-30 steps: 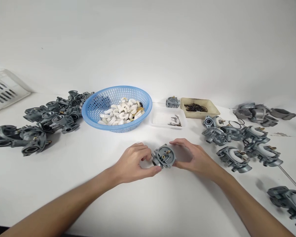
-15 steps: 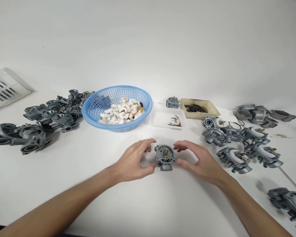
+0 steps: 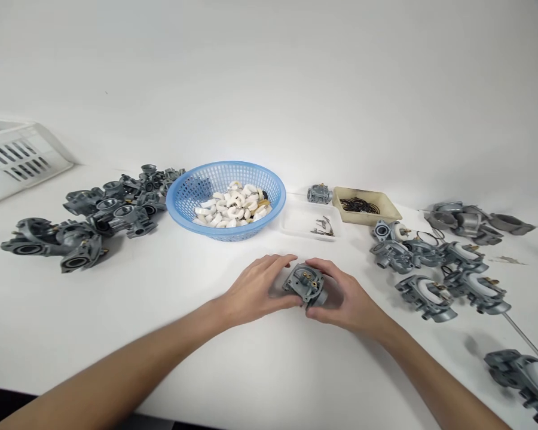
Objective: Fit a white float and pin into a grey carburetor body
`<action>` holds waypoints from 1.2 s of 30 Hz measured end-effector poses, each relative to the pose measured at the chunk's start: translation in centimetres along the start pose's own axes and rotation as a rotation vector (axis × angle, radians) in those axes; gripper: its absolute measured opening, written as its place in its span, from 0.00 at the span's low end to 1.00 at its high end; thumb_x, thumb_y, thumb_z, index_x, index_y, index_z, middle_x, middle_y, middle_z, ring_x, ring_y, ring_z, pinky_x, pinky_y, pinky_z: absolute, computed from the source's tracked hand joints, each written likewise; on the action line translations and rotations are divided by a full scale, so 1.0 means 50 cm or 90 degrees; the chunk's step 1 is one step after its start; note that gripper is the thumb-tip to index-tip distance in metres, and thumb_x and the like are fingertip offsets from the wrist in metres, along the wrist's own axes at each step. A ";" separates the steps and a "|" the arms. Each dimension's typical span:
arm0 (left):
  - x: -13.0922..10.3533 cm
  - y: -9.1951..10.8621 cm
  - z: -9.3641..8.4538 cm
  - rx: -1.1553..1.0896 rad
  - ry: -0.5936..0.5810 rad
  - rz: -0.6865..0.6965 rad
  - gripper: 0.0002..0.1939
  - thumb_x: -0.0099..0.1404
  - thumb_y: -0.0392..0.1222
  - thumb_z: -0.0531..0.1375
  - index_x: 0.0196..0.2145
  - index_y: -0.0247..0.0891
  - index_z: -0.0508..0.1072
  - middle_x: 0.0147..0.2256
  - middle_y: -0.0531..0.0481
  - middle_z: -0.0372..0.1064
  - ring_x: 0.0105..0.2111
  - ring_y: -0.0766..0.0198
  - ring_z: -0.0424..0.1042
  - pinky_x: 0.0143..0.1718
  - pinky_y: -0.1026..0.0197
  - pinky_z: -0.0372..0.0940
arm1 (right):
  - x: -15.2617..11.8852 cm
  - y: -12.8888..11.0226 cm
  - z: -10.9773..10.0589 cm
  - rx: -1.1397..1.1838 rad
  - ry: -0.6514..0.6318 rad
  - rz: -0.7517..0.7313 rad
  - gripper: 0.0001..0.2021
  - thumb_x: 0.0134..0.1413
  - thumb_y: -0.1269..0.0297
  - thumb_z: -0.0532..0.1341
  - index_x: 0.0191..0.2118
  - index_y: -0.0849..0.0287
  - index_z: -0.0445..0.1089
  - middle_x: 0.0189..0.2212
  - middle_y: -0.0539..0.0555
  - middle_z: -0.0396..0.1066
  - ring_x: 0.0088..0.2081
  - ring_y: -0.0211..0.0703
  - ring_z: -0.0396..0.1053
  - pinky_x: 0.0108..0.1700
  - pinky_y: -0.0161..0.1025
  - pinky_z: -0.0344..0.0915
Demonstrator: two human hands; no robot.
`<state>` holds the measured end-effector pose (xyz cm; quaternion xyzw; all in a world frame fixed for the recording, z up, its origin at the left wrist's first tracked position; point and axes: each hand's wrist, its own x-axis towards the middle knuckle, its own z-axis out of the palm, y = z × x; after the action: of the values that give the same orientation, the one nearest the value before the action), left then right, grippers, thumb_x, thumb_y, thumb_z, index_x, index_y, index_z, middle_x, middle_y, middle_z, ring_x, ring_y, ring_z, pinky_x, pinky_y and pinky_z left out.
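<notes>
A grey metal carburetor body (image 3: 303, 283) sits at the middle of the white table, its open bowl side facing up with brass jets inside. My left hand (image 3: 253, 291) holds its left side, thumb at the near edge and fingers at the far edge. On the right, my right hand (image 3: 350, 298) curls around the body, with fingers on the far rim and thumb at the near side. Beyond my hands stands a blue mesh basket (image 3: 176, 206) with white plastic floats (image 3: 235, 206). A clear tray (image 3: 296, 222) beside it holds small metal pins (image 3: 323, 226).
Several carburetor bodies (image 3: 78, 239) are heaped at left near a white crate (image 3: 49, 152). At right lie carburetors with white floats (image 3: 428, 292) and grey bowl covers (image 3: 468, 221). A cream tray (image 3: 390, 210) contains black rings (image 3: 359, 205). Another carburetor (image 3: 319, 193) stands behind.
Both hands have closed in on the carburetor body, which has turned so its round outlet points to the right. The view has shifted slightly left.
</notes>
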<state>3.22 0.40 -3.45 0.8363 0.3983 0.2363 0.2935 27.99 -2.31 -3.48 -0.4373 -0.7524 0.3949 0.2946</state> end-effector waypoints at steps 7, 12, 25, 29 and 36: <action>0.001 -0.012 0.010 -0.010 -0.002 0.026 0.40 0.62 0.60 0.68 0.65 0.46 0.62 0.51 0.45 0.76 0.51 0.47 0.74 0.55 0.46 0.65 | 0.017 0.004 -0.028 -0.016 0.007 -0.093 0.38 0.57 0.37 0.65 0.67 0.49 0.57 0.63 0.62 0.66 0.65 0.61 0.64 0.64 0.60 0.64; -0.002 -0.017 0.008 -0.017 -0.001 0.039 0.39 0.57 0.59 0.71 0.62 0.45 0.67 0.55 0.45 0.75 0.53 0.45 0.74 0.56 0.47 0.65 | 0.084 -0.073 -0.064 -0.182 0.077 -0.164 0.30 0.62 0.40 0.62 0.64 0.46 0.60 0.59 0.58 0.70 0.61 0.59 0.67 0.62 0.58 0.65; -0.002 -0.029 0.014 0.004 -0.001 0.035 0.33 0.60 0.63 0.68 0.56 0.44 0.69 0.48 0.47 0.77 0.48 0.48 0.76 0.53 0.50 0.66 | 0.486 -0.185 0.043 -0.611 -0.083 -0.139 0.16 0.67 0.66 0.55 0.55 0.56 0.74 0.53 0.58 0.76 0.54 0.54 0.72 0.51 0.46 0.68; -0.002 -0.033 0.016 0.015 -0.002 0.046 0.34 0.60 0.64 0.68 0.56 0.42 0.69 0.47 0.46 0.77 0.47 0.48 0.76 0.50 0.51 0.67 | 0.557 -0.184 0.077 -0.682 -0.096 -0.065 0.11 0.66 0.60 0.60 0.47 0.59 0.76 0.45 0.60 0.77 0.46 0.54 0.74 0.46 0.48 0.70; -0.005 -0.038 0.021 0.035 0.015 0.085 0.34 0.61 0.63 0.68 0.56 0.41 0.69 0.46 0.45 0.78 0.47 0.48 0.77 0.47 0.52 0.68 | 0.597 -0.181 0.102 -0.726 -0.174 -0.070 0.13 0.66 0.57 0.64 0.49 0.60 0.73 0.47 0.56 0.74 0.46 0.47 0.73 0.50 0.50 0.71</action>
<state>2.73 0.87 -5.53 0.8658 0.3516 0.2541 0.2495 6.89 19.78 4.53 -0.4322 -0.8986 -0.0351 -0.0667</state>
